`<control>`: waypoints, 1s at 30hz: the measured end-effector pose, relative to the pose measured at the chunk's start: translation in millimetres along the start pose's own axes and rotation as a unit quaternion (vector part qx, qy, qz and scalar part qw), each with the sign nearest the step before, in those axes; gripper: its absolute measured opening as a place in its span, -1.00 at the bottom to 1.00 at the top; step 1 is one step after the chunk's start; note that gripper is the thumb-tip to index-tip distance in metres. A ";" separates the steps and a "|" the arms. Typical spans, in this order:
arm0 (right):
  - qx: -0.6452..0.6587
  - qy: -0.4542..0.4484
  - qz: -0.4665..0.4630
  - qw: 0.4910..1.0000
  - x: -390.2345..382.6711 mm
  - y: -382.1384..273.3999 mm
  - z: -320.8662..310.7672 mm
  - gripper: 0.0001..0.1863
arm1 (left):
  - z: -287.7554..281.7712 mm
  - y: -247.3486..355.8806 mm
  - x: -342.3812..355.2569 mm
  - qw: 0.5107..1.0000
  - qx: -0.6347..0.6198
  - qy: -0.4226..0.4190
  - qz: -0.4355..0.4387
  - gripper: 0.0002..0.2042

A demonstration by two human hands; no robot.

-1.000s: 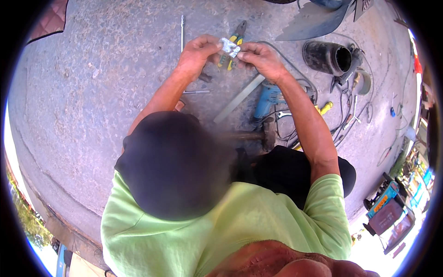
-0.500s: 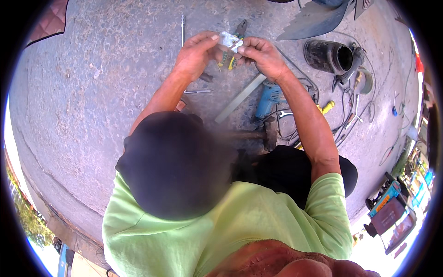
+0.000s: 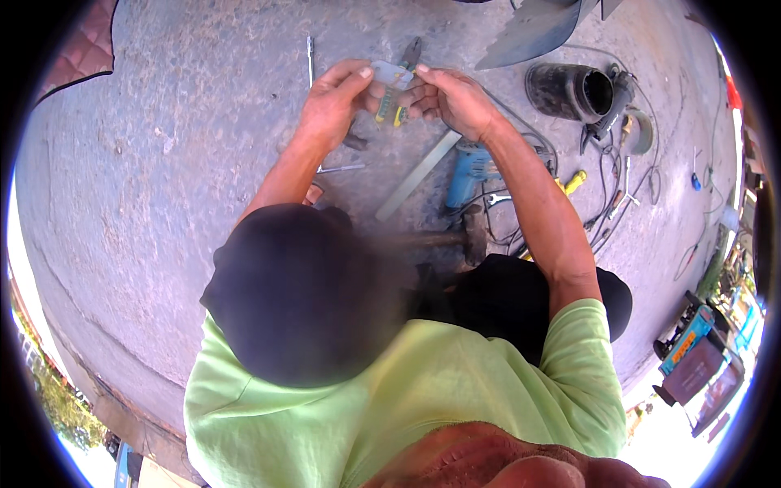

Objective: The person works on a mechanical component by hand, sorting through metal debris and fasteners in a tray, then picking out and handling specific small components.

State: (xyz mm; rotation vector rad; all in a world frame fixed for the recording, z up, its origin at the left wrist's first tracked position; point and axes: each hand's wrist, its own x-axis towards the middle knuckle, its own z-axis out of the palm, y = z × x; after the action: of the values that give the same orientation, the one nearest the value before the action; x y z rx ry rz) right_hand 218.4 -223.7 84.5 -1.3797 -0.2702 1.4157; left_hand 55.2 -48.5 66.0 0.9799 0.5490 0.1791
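Between both hands is a small, pale, see-through plastic packet (image 3: 392, 75). My left hand (image 3: 335, 99) pinches its left end, thumb on top. My right hand (image 3: 457, 99) has thumb and fingertips at the packet's right edge, the other fingers curled below. What lies inside the packet is too small to make out. Behind it on the floor lie pliers (image 3: 412, 51) with green and yellow handles, partly covered by the packet and fingers. A metal rod-like tool (image 3: 310, 58) lies just beyond my left hand.
A flat metal bar (image 3: 419, 176), a blue power tool (image 3: 465, 177) and a hammer (image 3: 473, 236) lie close to my knees. Rightward are a black cylinder (image 3: 561, 91), a yellow-handled tool (image 3: 575, 181), cables and a T-shaped wrench (image 3: 626, 191). A curved metal sheet (image 3: 533, 37) stands at the far side.
Both hands have moved slightly left with the packet. The packet now looks flatter and more stretched out, and the right fingers have shifted to its edge. The view has shifted a little.
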 end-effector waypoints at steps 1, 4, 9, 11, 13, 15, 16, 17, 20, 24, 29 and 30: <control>0.004 -0.012 0.046 0.999 -4.8 -9.3 4.8 -0.57 | 0.0 -2.0 -0.2 1.000 0.009 -0.002 0.010 -0.75; 0.033 -0.020 0.069 0.997 -12.8 -14.5 14.5 -0.58 | -0.6 0.1 -0.5 0.999 0.035 -0.021 0.028 -0.70; 0.043 0.015 -0.039 0.998 -10.5 -11.9 18.2 -0.75 | 1.3 8.4 -3.3 0.996 -0.016 -0.074 0.045 -0.61; 0.021 0.012 -0.073 0.997 -4.8 -10.4 13.6 -0.80 | -0.8 11.6 -0.7 0.991 -0.078 -0.109 0.028 -0.60; -0.023 0.028 -0.107 0.994 -2.1 -10.0 12.0 -0.82 | -0.9 14.5 2.4 0.986 -0.105 -0.129 0.019 -0.60; -0.048 0.046 -0.137 0.988 -1.5 -12.2 13.2 -0.82 | -0.2 17.5 5.9 0.985 -0.095 -0.141 0.021 -0.62; -0.049 0.056 -0.152 0.986 -2.0 -13.6 15.8 -0.82 | 1.3 19.4 8.0 0.987 -0.071 -0.141 0.027 -0.63; -0.051 0.066 -0.166 0.983 -1.8 -15.1 17.7 -0.81 | 3.0 21.6 10.6 0.988 -0.047 -0.141 0.033 -0.64; -0.042 0.116 -0.178 0.976 -0.8 -22.9 18.5 -0.79 | 12.0 31.0 24.9 0.990 0.094 -0.086 0.052 -0.71; 0.071 0.188 -0.221 0.954 0.9 -41.1 18.7 -0.76 | 27.7 55.5 54.7 0.984 0.129 -0.077 0.099 -0.79; 0.320 0.226 -0.278 0.877 12.7 -60.9 -26.1 -0.71 | 52.2 83.6 111.4 0.968 0.182 -0.070 0.158 -0.76; 0.323 0.234 -0.300 0.867 16.1 -61.1 -33.9 -0.65 | 59.5 87.4 118.2 0.967 0.181 -0.082 0.160 -0.77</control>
State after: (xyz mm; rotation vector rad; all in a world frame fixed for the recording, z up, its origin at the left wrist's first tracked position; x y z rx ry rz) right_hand 281.7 -204.3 112.0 -0.9092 0.0975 0.5353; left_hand 195.0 1.5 121.5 1.4258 0.2700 0.2897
